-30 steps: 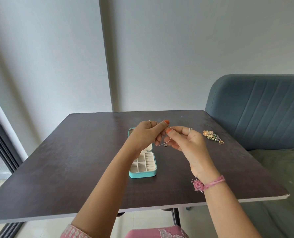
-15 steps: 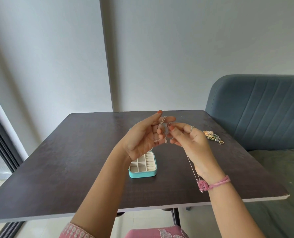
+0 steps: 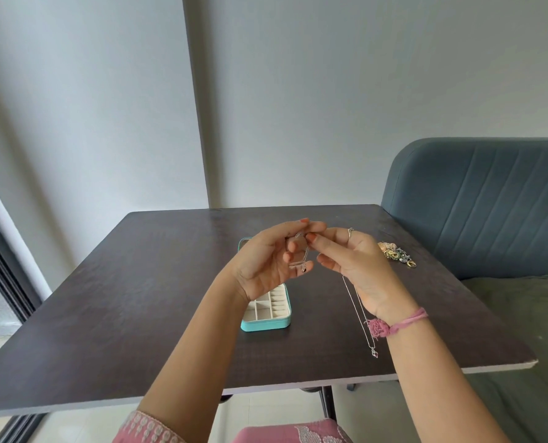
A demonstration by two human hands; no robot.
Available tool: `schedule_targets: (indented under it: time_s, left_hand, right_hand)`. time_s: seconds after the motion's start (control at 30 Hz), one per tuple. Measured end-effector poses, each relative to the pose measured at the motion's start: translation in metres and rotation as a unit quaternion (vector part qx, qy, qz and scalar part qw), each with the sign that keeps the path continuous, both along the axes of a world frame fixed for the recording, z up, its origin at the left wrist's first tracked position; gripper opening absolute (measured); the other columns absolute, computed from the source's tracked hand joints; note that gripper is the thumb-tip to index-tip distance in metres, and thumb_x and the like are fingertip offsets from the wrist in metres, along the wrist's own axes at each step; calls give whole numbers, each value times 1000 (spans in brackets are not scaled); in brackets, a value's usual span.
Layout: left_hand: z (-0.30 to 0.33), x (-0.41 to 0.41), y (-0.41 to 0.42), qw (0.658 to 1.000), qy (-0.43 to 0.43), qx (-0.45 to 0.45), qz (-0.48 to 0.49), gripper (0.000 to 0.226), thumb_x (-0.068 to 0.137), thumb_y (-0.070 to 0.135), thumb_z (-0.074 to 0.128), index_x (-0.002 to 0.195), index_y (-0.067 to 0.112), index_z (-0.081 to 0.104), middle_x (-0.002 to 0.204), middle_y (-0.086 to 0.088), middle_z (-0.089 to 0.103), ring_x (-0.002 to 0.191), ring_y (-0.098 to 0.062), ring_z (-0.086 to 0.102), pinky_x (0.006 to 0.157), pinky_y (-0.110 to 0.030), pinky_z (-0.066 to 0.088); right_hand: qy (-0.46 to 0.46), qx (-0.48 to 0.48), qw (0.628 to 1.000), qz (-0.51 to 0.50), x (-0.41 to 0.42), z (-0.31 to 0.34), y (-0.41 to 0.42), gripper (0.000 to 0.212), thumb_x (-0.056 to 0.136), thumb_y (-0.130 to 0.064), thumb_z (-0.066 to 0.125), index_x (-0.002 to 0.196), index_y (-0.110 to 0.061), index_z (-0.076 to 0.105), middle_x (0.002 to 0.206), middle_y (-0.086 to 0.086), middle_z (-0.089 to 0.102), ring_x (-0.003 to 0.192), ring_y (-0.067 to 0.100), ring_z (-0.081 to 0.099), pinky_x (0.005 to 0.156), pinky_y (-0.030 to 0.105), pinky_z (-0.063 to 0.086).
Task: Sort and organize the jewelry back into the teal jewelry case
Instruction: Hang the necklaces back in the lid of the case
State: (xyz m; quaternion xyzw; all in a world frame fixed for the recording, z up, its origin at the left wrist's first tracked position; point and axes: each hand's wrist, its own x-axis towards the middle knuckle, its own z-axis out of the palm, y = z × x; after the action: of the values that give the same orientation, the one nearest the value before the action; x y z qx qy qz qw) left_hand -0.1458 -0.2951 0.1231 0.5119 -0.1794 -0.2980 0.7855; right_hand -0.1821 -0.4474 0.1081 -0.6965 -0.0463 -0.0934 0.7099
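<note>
The teal jewelry case (image 3: 266, 325) lies open on the dark table (image 3: 138, 282), its cream compartments partly hidden behind my left wrist. Both hands are raised above it, fingertips pinched together on thin silver chains. My left hand (image 3: 266, 257) holds a short chain with a small dark pendant (image 3: 304, 269). My right hand (image 3: 359, 266) holds a long silver necklace (image 3: 359, 311) that hangs beside my wrist, ending in a small pink pendant (image 3: 375, 353). A pile of colourful earrings (image 3: 395, 253) lies on the table to the right.
A grey-blue sofa (image 3: 490, 203) stands against the table's right side. A wall is behind the table. A dark window frame (image 3: 0, 266) runs down the left. My right wrist wears a pink thread bracelet (image 3: 394, 324).
The long necklace has dropped free and now hangs full length from my right hand. My left hand turned palm-up and the two chains have come apart.
</note>
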Motion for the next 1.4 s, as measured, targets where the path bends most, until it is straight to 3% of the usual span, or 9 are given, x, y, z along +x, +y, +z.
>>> schedule_targets:
  time_s: [0.27,0.47,0.8,0.93,1.07,1.2,1.4]
  left_hand:
    - [-5,4,4,996,40,-60,48,18,80,29,63,78,14,72,67,5,55,51,-3,53,77,-28,45]
    - [-11,2,4,988,46,-136,50,18,85,30,60,81,16,69,84,2,65,64,-5,60,79,-28,46]
    - [-6,-5,3,993,-2,-95,66,23,84,33,57,71,20,70,107,-3,70,62,-4,58,79,-29,44]
    - [-6,-6,5,994,-12,-87,66,27,84,37,57,67,21,69,111,-4,69,69,-6,58,80,-29,42]
    - [-8,-5,6,995,-13,-72,62,25,83,37,58,65,21,64,103,-3,70,66,-6,58,79,-29,42]
    - [-9,-5,7,997,-34,-37,59,28,84,38,55,64,24,68,85,3,61,68,-8,54,80,-28,38]
    - [-14,0,9,996,-42,-28,71,28,85,37,55,66,23,71,87,1,56,67,-7,56,74,-25,40]
  right_hand:
    - [21,50,998,-19,2,-1,0,4,82,-17,71,81,-16,74,74,-6,69,65,9,56,76,29,48]
    - [26,46,999,-11,1,-6,1,5,84,-19,69,84,-15,73,72,-3,68,64,9,56,73,28,47]
    - [20,-9,1000,-4,2,-1,-1,7,87,-22,67,92,-19,71,77,-7,69,67,8,58,87,36,50]
    - [-29,-25,998,-45,6,8,-4,14,95,-22,57,101,-24,69,83,-8,67,67,6,58,83,30,48]
    - [-79,-145,986,-9,9,23,-8,14,94,-26,57,99,-31,69,81,-19,72,74,-3,60,76,11,46]
    - [-81,-295,952,11,18,29,-10,10,87,-28,67,94,-30,74,88,-14,71,87,12,64,84,27,48]
    - [-92,-308,947,11,27,33,-6,10,85,-24,70,85,-32,76,91,-7,68,89,9,65,88,32,50]
